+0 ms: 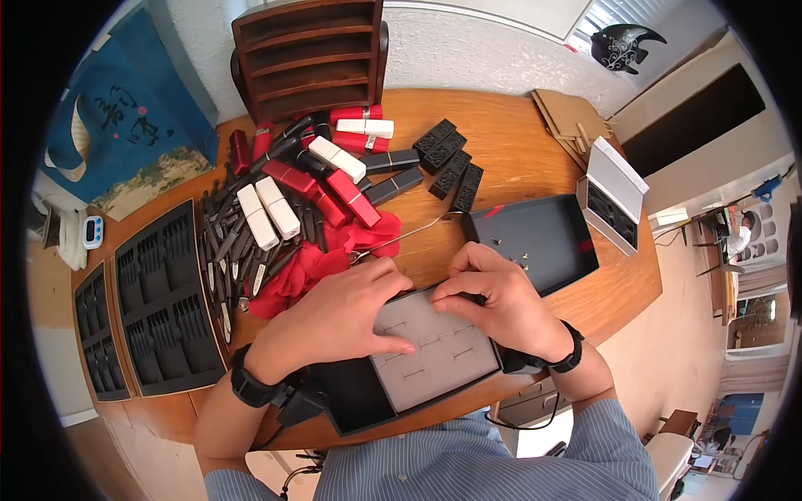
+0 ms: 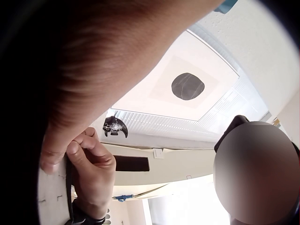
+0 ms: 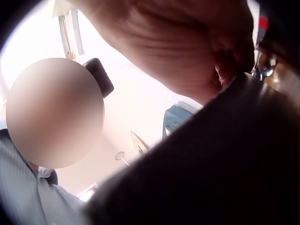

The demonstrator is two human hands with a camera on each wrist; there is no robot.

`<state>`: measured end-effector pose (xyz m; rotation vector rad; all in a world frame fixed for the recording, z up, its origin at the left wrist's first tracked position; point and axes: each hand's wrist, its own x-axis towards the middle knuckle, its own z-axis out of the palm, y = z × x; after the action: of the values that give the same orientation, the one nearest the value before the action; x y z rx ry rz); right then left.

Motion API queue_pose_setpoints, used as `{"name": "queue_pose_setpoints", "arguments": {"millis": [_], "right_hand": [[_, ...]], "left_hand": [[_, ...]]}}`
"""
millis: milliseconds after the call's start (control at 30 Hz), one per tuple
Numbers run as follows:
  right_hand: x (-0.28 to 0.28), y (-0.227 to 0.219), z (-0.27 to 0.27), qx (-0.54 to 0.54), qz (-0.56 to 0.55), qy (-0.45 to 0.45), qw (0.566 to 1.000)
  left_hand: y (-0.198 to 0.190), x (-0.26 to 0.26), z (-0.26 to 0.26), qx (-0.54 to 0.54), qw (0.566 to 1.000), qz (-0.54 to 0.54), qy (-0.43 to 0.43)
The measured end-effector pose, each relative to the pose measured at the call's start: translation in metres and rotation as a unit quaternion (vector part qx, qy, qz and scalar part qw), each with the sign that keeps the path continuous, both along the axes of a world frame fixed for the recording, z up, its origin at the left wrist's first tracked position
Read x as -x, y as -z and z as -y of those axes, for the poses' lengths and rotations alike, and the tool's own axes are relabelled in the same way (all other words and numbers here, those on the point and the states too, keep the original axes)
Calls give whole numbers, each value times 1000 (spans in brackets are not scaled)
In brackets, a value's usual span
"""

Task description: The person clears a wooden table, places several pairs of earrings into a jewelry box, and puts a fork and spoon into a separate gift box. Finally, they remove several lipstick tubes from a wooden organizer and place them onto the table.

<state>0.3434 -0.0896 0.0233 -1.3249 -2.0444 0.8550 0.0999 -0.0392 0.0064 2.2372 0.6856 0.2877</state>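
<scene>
A black jewellery box (image 1: 355,401) with a pale grey slotted insert (image 1: 430,367) lies before me at the table's near edge. My left hand (image 1: 338,313) rests over its left part, thumb stretched across the insert and fingers toward the far edge. At the insert's far end, my right hand (image 1: 497,296) pinches with thumb and forefinger together; what lies between those fingertips is hidden. The left wrist view shows the same pinch of the right hand (image 2: 93,164) beside the left thumb. Beyond it, a black tray (image 1: 539,234) holds several tiny metal pieces (image 1: 525,257).
Left of centre lies a heap of red, white and black tubes (image 1: 334,175), dark slim sticks (image 1: 225,242) and red petals (image 1: 292,280). Black trays (image 1: 167,301) line the left edge. A wooden rack (image 1: 309,63) stands behind; an open grey box (image 1: 614,204) stands right.
</scene>
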Motion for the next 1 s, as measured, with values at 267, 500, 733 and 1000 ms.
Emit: {"name": "queue_pose_setpoints", "arguments": {"millis": [267,500,733,1000], "right_hand": [[-1,0,-3,-62,43,-20,997],[0,5,-2,-85,42,-14,995],[-8,2,-5,-82,2,-27,996],[-54,-19,-23,-80,111,207,969]], "left_hand": [[-2,0,-1,-1,1000,4,2],[-4,-1,0,1,1000,1,-1],[-10,-2,0,17,1000,-13,-5],[-9,-1,1,20,1000,-16,-14]]}}
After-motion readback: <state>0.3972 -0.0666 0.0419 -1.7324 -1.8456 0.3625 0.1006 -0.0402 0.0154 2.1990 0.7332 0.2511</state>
